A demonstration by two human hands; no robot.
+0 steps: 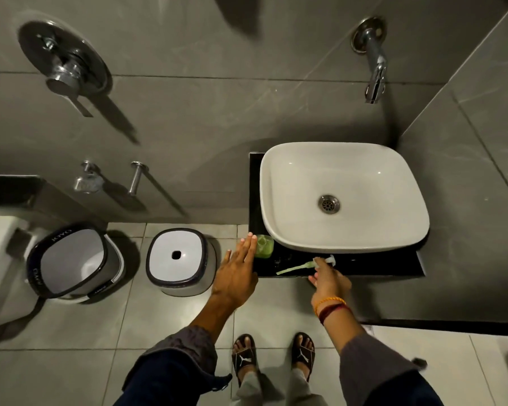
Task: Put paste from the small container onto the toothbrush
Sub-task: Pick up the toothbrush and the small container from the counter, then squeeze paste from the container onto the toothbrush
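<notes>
Flat on the counter, toothbrush lengthwise left-right, right hand pinching its right end; left hand open, empty.

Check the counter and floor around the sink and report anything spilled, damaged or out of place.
Nothing looks spilled or broken. The toothbrush lies flat on the black counter before the sink, near its front edge; the green container stands upright at the left corner.
</notes>
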